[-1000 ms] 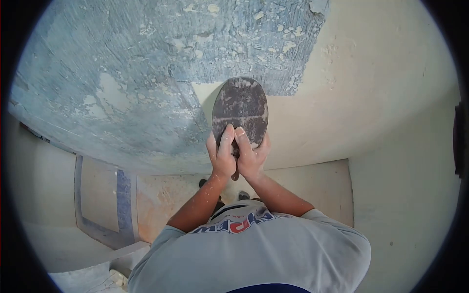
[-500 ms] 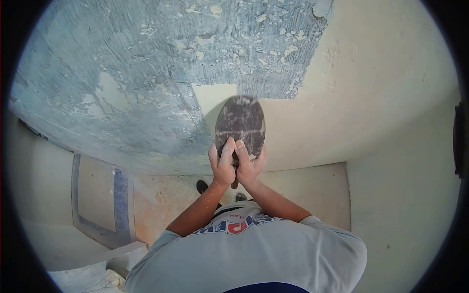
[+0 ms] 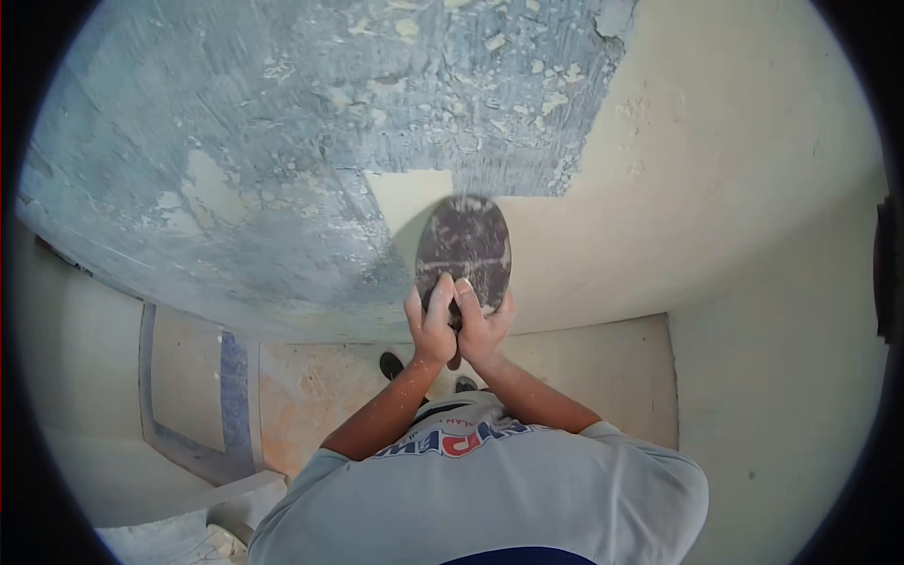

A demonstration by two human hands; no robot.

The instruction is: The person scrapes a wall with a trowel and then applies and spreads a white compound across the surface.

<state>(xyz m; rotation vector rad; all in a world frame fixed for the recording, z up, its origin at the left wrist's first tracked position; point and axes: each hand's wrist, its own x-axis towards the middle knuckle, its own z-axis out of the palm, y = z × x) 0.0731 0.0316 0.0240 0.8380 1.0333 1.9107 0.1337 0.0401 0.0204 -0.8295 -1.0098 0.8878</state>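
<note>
A dark oval trowel (image 3: 466,235), streaked with pale plaster and crossed by a light line, stands against the wall with its broad face toward me. My left hand (image 3: 431,328) grips its lower left side, thumb pressed on the face. On the lower right side, my right hand (image 3: 485,325) holds it in the same way, the two thumbs nearly touching. Fingers behind the trowel are hidden. Its handle (image 3: 455,358) shows below my hands. Both hands carry white dust. Left of the trowel lies a smooth cream patch (image 3: 410,193) on the wall.
Rough blue-grey wall (image 3: 311,122) with flaking spots spans the upper left; smooth cream coating (image 3: 697,169) covers the right. Below are the stained floor (image 3: 320,395) and my feet. A pale ledge (image 3: 160,532) juts in at lower left. A dark object (image 3: 883,268) hangs at the right edge.
Both hands and the trowel have shifted slightly down the wall. The grip looks the same.
</note>
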